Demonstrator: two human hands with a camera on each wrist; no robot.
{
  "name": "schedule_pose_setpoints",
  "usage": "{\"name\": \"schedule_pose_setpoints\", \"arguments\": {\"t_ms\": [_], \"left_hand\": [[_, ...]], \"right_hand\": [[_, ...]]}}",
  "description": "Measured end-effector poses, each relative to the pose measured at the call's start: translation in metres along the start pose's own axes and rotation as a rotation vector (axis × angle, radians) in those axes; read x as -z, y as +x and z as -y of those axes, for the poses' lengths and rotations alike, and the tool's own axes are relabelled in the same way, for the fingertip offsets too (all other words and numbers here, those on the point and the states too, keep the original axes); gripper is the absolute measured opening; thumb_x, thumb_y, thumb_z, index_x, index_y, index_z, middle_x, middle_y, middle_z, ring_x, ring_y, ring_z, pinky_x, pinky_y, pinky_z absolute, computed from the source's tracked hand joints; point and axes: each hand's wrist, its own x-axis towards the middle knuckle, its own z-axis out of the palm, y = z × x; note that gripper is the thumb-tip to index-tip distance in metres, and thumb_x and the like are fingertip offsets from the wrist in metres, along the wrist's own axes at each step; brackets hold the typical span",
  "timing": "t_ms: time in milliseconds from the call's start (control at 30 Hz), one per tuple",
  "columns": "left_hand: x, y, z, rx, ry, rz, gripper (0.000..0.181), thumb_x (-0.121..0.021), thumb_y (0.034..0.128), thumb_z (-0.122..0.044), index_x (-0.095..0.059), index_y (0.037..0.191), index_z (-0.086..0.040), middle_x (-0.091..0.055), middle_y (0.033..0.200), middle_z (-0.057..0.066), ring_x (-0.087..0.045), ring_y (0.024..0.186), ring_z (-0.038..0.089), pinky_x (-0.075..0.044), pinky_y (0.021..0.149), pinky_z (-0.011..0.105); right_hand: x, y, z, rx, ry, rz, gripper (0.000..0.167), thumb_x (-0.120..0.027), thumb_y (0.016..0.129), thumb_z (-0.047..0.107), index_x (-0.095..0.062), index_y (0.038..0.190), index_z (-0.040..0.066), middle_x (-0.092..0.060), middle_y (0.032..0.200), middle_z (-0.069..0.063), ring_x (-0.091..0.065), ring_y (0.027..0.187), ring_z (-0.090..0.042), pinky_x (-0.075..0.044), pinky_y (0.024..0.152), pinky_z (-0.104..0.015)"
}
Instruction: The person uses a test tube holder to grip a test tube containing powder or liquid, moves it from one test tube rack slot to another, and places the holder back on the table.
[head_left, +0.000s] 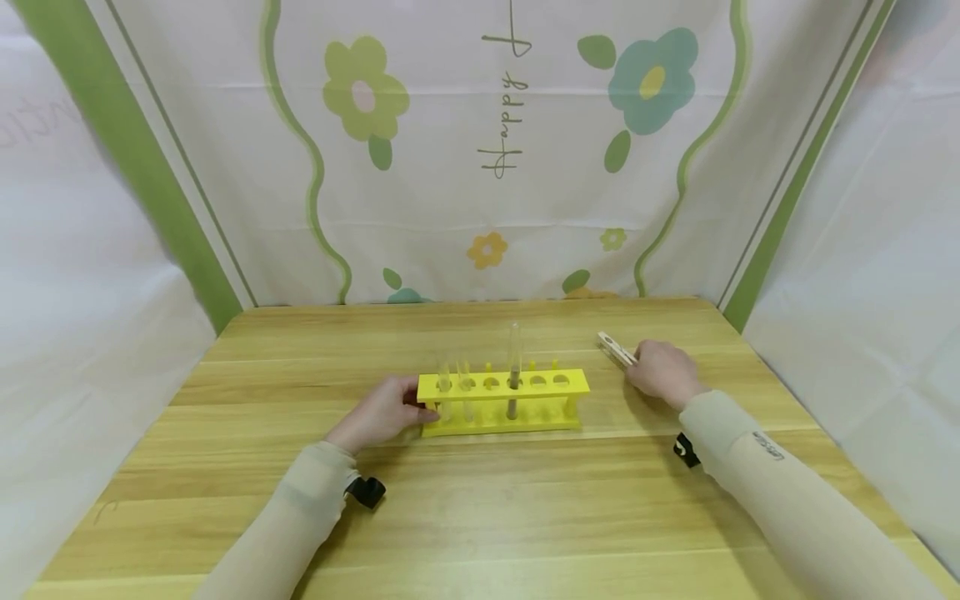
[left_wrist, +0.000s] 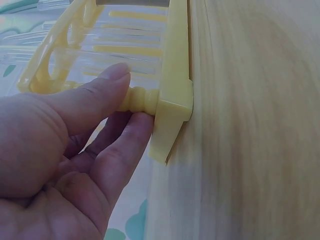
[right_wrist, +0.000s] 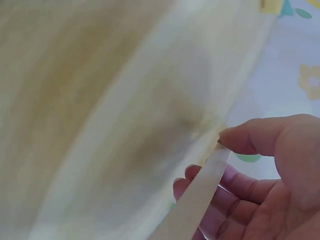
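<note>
A yellow test tube rack [head_left: 502, 386] stands upright near the middle of the table. My left hand [head_left: 378, 412] is at its left end; in the left wrist view, thumb and fingers pinch the yellow end post [left_wrist: 136, 100] just above the base. Two clear test tubes stand in the rack's left holes. Another test tube [head_left: 514, 367], with dark contents in its lower part, stands right of centre. To the right of the rack, my right hand [head_left: 665, 373] holds a wooden test tube holder [head_left: 617, 348] by one end, its other end pointing away to the left.
The wooden table [head_left: 480, 517] runs back to a white cloth [head_left: 442, 192] printed with flowers, with further cloth on both sides. Black wrist straps [head_left: 366, 492] show at both sleeves. Yellow pegs rise along the rack's back.
</note>
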Motion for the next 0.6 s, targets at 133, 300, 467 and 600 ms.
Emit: {"name": "schedule_pose_setpoints", "arguments": {"t_ms": [133, 300, 467, 600], "left_hand": [[0.000, 0.000, -0.001, 0.001, 0.013, -0.004, 0.029, -0.075, 0.0893, -0.012, -0.069, 0.118, -0.013, -0.071, 0.108, -0.001, -0.065, 0.096, 0.016, -0.052, 0.080, 0.033], [0.000, -0.001, -0.002, -0.004, 0.022, -0.008, 0.029, -0.075, 0.0894, -0.012, -0.069, 0.117, -0.013, -0.070, 0.108, -0.001, -0.065, 0.096, 0.015, -0.052, 0.081, 0.033], [0.000, -0.002, -0.003, -0.015, 0.029, -0.010, 0.029, -0.075, 0.0895, -0.012, -0.069, 0.117, -0.013, -0.070, 0.109, -0.001, -0.065, 0.096, 0.015, -0.052, 0.081, 0.033], [-0.001, -0.002, -0.003, -0.012, 0.024, -0.010, 0.029, -0.074, 0.0898, -0.011, -0.068, 0.118, -0.012, -0.070, 0.109, -0.001, -0.065, 0.097, 0.015, -0.052, 0.081, 0.033]], "right_hand": [[0.011, -0.006, 0.001, 0.005, 0.074, -0.035, 0.028, -0.054, 0.095, 0.018, -0.060, 0.108, -0.006, -0.061, 0.080, -0.011, -0.054, 0.065, -0.025, -0.044, 0.055, -0.037], [0.028, -0.017, 0.009, 0.048, 0.148, -0.144, 0.023, -0.053, 0.098, 0.018, -0.060, 0.109, -0.002, -0.061, 0.083, -0.012, -0.051, 0.064, -0.024, -0.040, 0.054, -0.037], [0.045, -0.030, 0.021, 0.124, 0.174, -0.270, 0.022, -0.053, 0.101, 0.016, -0.060, 0.112, -0.002, -0.063, 0.091, -0.014, -0.053, 0.066, -0.025, -0.041, 0.057, -0.037], [0.056, -0.042, 0.034, 0.184, 0.181, -0.358, 0.020, -0.056, 0.101, 0.014, -0.062, 0.112, -0.001, -0.063, 0.096, -0.015, -0.054, 0.073, -0.028, -0.043, 0.064, -0.042]]}}
